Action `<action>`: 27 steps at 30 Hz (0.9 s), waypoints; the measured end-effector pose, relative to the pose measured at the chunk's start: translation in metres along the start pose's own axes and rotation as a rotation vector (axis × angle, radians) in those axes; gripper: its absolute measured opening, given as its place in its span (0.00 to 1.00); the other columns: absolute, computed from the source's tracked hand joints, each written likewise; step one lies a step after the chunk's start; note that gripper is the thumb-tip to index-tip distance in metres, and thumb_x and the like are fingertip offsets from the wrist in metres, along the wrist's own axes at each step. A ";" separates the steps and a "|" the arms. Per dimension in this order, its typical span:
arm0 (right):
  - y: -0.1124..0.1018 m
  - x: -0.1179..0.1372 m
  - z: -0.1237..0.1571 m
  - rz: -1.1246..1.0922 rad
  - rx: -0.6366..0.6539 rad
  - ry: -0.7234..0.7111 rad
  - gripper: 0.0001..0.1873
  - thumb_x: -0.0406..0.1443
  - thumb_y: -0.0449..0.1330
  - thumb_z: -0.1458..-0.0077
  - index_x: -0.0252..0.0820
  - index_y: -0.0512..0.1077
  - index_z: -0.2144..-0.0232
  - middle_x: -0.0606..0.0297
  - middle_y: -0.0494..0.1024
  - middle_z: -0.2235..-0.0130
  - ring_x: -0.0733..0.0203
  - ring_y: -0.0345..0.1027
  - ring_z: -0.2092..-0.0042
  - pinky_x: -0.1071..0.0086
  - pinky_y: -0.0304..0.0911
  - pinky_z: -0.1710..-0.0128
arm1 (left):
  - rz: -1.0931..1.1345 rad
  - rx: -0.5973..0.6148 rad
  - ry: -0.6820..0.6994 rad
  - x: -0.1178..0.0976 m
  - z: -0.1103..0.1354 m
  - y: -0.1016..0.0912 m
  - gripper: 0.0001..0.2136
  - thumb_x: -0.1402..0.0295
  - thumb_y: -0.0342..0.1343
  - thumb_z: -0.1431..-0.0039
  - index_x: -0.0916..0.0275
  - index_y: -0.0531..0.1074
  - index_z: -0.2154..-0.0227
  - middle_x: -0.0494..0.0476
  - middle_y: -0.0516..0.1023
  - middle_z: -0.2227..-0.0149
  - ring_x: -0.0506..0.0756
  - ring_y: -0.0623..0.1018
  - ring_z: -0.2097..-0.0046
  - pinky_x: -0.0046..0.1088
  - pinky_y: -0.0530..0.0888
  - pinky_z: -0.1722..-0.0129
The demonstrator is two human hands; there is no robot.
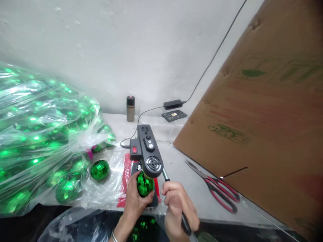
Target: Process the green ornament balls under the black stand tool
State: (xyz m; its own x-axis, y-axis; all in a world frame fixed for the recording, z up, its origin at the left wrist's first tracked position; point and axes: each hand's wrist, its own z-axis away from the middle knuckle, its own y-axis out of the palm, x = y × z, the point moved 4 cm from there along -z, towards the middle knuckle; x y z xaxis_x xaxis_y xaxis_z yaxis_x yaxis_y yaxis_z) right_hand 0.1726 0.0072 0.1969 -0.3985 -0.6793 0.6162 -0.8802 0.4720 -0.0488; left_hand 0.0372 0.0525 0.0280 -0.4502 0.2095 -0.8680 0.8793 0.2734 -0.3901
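Observation:
In the head view my left hand [135,196] is closed around a green faceted ball [145,185]. The ball sits under the front end of a black machine [148,148] with round vents and a red switch. A lever with a black handle [186,223] comes out of the machine's right side, and my right hand [180,205] is wrapped round it. Beneath the machine lies a red sheet [123,188]. Another green ball [100,169] rests on the table to the left. The ball's top is hidden by the machine.
A clear plastic bag [83,141] full of green balls fills the left. Red-handled scissors [218,190] lie at right, beside a large cardboard box [264,111]. Along the back are a small bottle [130,109], a black power adapter [173,104] and a dark phone-like slab [174,115].

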 end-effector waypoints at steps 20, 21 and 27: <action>0.004 -0.004 0.004 0.007 -0.064 0.000 0.21 0.32 0.50 0.22 0.45 0.68 0.71 0.69 0.73 0.72 0.65 0.68 0.73 0.69 0.60 0.73 | -0.008 -0.010 0.007 -0.008 -0.002 0.000 0.33 0.59 0.68 0.49 0.61 0.73 0.39 0.67 0.85 0.46 0.72 0.86 0.44 0.58 0.84 0.42; 0.004 -0.004 0.004 -0.001 -0.067 -0.001 0.21 0.32 0.50 0.22 0.45 0.68 0.71 0.69 0.73 0.72 0.65 0.68 0.73 0.69 0.60 0.73 | -0.011 -0.013 0.008 -0.007 -0.002 0.000 0.33 0.60 0.68 0.49 0.61 0.73 0.39 0.67 0.85 0.46 0.72 0.86 0.44 0.58 0.84 0.42; 0.005 -0.005 0.004 -0.031 -0.055 0.007 0.20 0.32 0.51 0.22 0.45 0.68 0.70 0.69 0.74 0.71 0.65 0.68 0.73 0.69 0.60 0.73 | -0.026 -0.008 0.010 -0.006 -0.002 0.000 0.34 0.60 0.69 0.50 0.61 0.73 0.39 0.67 0.85 0.46 0.72 0.86 0.44 0.58 0.84 0.42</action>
State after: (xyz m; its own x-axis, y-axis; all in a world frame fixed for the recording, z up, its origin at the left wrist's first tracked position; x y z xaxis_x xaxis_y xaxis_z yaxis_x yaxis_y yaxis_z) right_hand 0.1694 0.0106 0.1898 -0.3695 -0.6899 0.6225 -0.8765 0.4812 0.0130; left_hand 0.0396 0.0534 0.0336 -0.4749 0.2118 -0.8542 0.8659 0.2860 -0.4104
